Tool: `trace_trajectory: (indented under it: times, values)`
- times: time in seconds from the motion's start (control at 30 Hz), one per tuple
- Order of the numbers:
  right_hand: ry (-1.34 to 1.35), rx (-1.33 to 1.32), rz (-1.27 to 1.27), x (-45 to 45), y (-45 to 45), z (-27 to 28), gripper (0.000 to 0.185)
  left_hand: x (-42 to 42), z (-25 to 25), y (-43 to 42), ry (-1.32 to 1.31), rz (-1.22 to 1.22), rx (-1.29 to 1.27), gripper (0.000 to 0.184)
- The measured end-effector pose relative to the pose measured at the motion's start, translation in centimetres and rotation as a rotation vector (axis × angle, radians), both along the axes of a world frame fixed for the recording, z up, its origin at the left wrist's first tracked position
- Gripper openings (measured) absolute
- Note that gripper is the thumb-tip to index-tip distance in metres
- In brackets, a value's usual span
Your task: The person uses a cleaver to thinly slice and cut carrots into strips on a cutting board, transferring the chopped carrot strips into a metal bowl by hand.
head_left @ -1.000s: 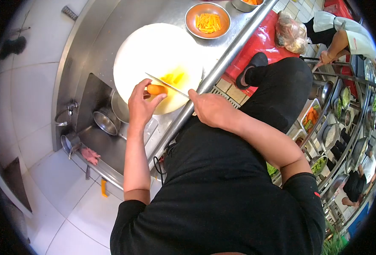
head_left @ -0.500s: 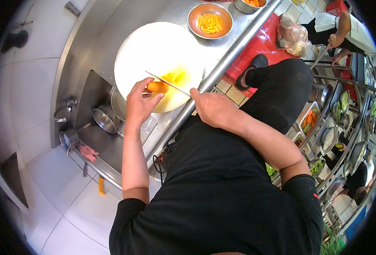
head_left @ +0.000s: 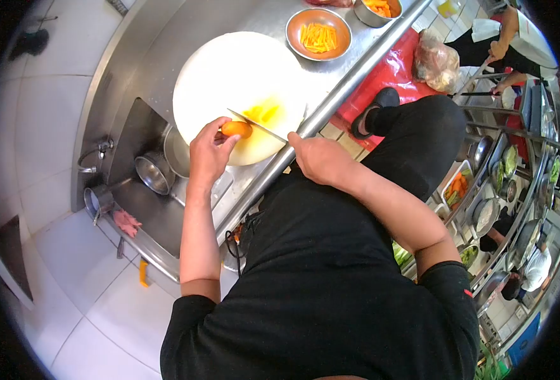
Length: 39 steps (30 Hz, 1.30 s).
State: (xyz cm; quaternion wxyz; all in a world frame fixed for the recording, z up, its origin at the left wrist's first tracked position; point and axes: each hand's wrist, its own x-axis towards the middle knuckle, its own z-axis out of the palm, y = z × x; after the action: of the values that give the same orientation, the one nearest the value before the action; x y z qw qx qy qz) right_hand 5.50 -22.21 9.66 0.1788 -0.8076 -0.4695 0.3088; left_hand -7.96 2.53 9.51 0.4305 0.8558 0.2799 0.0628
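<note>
My left hand pinches a thick orange carrot piece between thumb and fingers on the round white cutting board. In my right hand is the handle of a knife. Its blade lies slantwise across the board, just beyond the carrot piece; whether the two touch I cannot tell. Past the blade sits a small pile of yellow-orange cut pieces, washed out by glare.
A bowl of orange strips and a metal container of orange pieces stand on the steel counter beyond the board. The sink at left holds metal pots. People work among shelves at right.
My left thumb has come in closer against the carrot piece. My right hand keeps its grip on the knife with little movement. The whole view has shifted slightly.
</note>
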Motion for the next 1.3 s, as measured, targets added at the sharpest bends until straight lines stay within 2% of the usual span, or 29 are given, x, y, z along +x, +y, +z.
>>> trace_trajectory:
  times: [0.17, 0.3, 0.53, 1.3]
  values:
    - [-0.018, 0.053, 0.0, -0.1, 0.5, 2.8, 0.02, -0.5, -1.0, -0.2, -0.135, -0.016, -0.01, 0.045]
    - [-0.01, 0.088, -0.012, -0.3, 1.0, 4.2, 0.019, -0.6, -1.1, -0.5, -0.079, 0.041, -0.023, 0.047]
    - [-0.026, 0.071, 0.019, 0.6, 1.3, 2.4, 0.02, -0.8, -1.5, -0.4, -0.113, 0.014, -0.004, 0.048]
    - [-0.006, -0.08, 0.027, 1.3, -0.5, 1.5, 0.023, -0.7, -1.4, -0.6, -0.078, 0.014, 0.011, 0.051]
